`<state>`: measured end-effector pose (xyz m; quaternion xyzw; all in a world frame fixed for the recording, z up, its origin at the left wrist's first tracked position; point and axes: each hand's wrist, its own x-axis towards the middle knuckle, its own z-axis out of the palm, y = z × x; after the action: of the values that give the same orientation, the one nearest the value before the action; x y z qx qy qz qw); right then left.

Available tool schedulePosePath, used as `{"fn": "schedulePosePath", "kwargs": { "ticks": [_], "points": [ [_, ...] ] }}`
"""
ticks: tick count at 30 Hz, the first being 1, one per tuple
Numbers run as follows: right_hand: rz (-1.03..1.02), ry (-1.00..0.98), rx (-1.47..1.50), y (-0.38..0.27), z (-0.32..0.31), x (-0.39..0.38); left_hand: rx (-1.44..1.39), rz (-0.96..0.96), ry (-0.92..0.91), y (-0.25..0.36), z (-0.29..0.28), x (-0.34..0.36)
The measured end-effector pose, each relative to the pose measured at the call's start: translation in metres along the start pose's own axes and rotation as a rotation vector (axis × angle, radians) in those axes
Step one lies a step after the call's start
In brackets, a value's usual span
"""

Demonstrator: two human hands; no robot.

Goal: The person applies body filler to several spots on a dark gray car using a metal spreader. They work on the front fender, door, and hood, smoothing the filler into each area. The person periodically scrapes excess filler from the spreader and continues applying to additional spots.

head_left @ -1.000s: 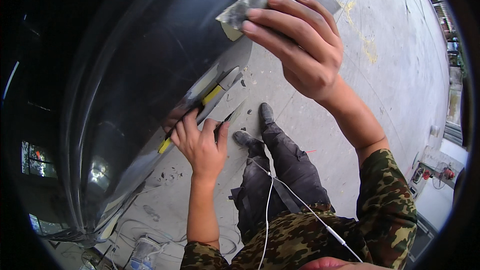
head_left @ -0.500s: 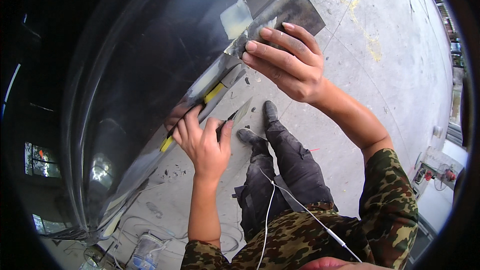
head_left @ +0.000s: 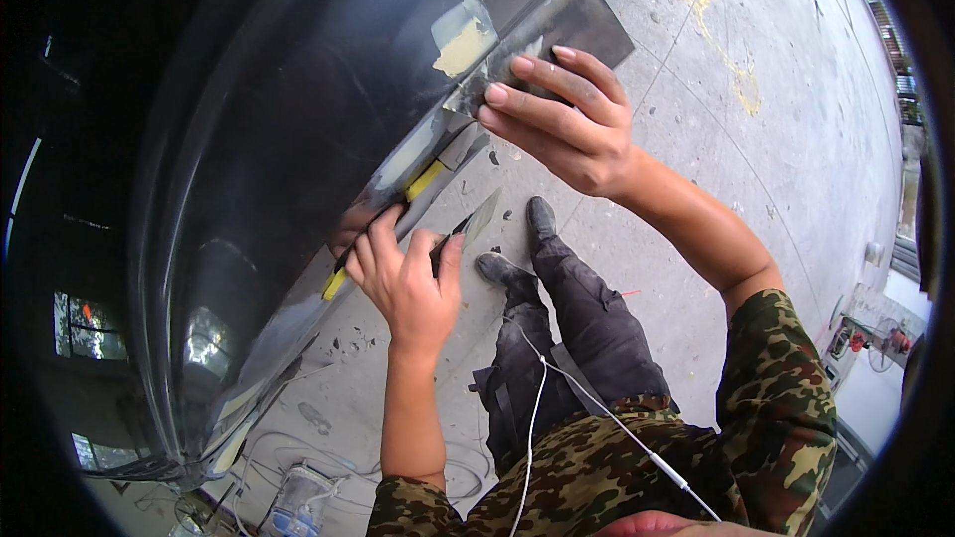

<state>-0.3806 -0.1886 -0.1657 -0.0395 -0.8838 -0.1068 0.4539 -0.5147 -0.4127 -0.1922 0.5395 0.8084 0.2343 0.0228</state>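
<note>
My right hand [head_left: 572,119] is closed on a thin dark rectangular metal plate [head_left: 589,25], with its fingers spread over the upper face and the thumb hidden. The plate's edge lies along the rim of a glossy dark car body panel [head_left: 288,129], just beside a ragged cream-yellow putty patch [head_left: 465,48]. My left hand [head_left: 413,288] grips a putty knife [head_left: 481,220] between thumb and forefinger, its pale blade pointing away from the panel. The other left fingertips rest against the panel's lower edge, between two yellow strips [head_left: 426,181].
Grey concrete floor [head_left: 716,209] with cracks and yellow stains spreads to the right. Loose cables [head_left: 458,477] and a bucket-like container [head_left: 295,505] are at the lower left. A white cord [head_left: 532,428] hangs in front of me. Equipment [head_left: 870,338] stands at the far right.
My right hand and the plate have shifted slightly left. The pale patch beside the plate now shows a smaller, ragged yellow area with greyish surface above it. My left hand keeps nearly the same place.
</note>
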Motion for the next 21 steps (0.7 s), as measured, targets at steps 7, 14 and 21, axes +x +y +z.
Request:
{"fn": "schedulePosePath", "kwargs": {
  "ticks": [7, 14, 21],
  "points": [
    [0.071, 0.050, -0.030, 0.012, -0.023, 0.016, 0.019, -0.017, 0.009, 0.003, 0.002, -0.004],
    [-0.041, -0.034, 0.047, 0.005, -0.016, 0.019, 0.024, 0.001, 0.019, 0.008, 0.002, -0.009],
    [-0.008, -0.073, 0.078, 0.000, -0.012, 0.002, 0.008, -0.012, 0.016, 0.007, 0.001, -0.004]
  ]
}}
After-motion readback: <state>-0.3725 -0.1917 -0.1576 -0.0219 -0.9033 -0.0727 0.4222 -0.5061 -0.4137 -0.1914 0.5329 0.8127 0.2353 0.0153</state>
